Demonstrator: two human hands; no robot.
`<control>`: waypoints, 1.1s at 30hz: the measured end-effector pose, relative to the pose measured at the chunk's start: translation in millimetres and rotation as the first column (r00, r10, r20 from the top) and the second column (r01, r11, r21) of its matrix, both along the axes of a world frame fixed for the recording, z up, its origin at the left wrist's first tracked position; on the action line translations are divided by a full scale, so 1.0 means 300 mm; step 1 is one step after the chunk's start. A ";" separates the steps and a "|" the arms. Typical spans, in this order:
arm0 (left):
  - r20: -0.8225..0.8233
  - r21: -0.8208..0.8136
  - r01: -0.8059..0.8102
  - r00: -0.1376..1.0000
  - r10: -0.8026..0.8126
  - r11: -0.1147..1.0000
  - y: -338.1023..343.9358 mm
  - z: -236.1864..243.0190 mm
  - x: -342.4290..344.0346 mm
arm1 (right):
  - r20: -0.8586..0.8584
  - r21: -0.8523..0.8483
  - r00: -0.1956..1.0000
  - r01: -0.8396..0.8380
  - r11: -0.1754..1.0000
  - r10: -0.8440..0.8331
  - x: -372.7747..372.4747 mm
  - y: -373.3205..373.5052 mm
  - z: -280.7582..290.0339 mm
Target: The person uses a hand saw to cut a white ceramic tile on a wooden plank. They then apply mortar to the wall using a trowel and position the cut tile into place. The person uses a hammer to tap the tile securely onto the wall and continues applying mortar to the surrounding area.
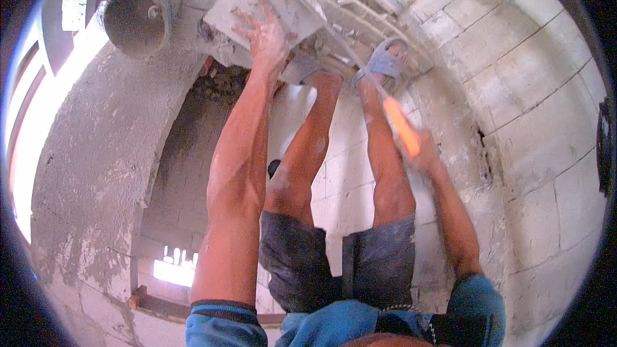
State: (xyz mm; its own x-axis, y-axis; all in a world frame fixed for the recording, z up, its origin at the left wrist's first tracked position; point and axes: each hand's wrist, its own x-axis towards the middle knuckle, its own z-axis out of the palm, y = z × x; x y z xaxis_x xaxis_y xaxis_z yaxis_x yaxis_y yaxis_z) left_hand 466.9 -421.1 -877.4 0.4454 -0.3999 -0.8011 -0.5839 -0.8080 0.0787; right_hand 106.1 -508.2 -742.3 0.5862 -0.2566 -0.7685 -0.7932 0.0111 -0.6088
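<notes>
My left hand [267, 35] lies flat with spread fingers on a pale grey slab [302, 16], pressing near its lower middle. My right hand [424, 149], a little blurred, is closed round the orange handle [402, 127] of a long thin-bladed saw. From the handle the narrow saw blade [344, 45] runs up and to the left, along the slab's right edge. Whether its teeth are in the slab cannot be made out. Just right of the blade is my foot in a grey-blue slipper [384, 61]; my other foot is partly behind the slab.
A dusty round bucket [138, 19] stands at the upper left. Rubble and strips [357, 9] lie beyond the slab. Block walls [533, 90] rise on the right. A dark opening [193, 122] drops away left of my legs, with a wooden beam [157, 307] below.
</notes>
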 end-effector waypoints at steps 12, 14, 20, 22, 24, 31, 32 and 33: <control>0.005 -0.121 0.064 0.998 -0.064 0.991 0.011 0.030 0.002 | -0.034 0.002 0.999 0.009 1.000 -0.009 -0.040 0.056 0.019; 0.031 -0.107 0.143 0.990 -0.140 0.984 0.036 0.007 0.000 | -0.190 0.116 0.966 -0.156 0.981 0.176 -0.039 0.054 -0.018; 0.068 -0.243 0.135 0.990 -0.122 0.961 0.020 0.024 0.019 | 0.125 -0.072 0.992 0.011 0.997 -0.002 0.134 0.116 -0.290; 0.075 -0.257 0.159 0.987 -0.144 0.953 -0.015 0.035 0.036 | 0.083 -0.078 0.996 -0.001 0.997 0.007 0.117 0.080 -0.182; 0.032 -0.171 0.131 0.991 -0.127 0.977 -0.022 0.038 0.034 | 0.046 -0.005 0.998 0.039 0.999 -0.038 0.071 0.007 -0.006; 0.043 -0.094 0.153 0.988 -0.149 0.984 0.037 0.041 0.018 | 0.289 -0.112 0.956 0.089 0.990 -0.053 0.239 0.041 -0.242; 0.039 -0.115 0.161 0.987 -0.157 0.980 0.026 0.058 0.021 | 0.189 -0.067 0.982 0.028 0.997 -0.015 0.242 0.056 -0.284; 0.005 -0.058 0.175 0.985 -0.175 0.983 0.021 0.065 0.029 | 0.116 -0.047 0.993 0.026 0.999 -0.020 0.238 0.073 -0.316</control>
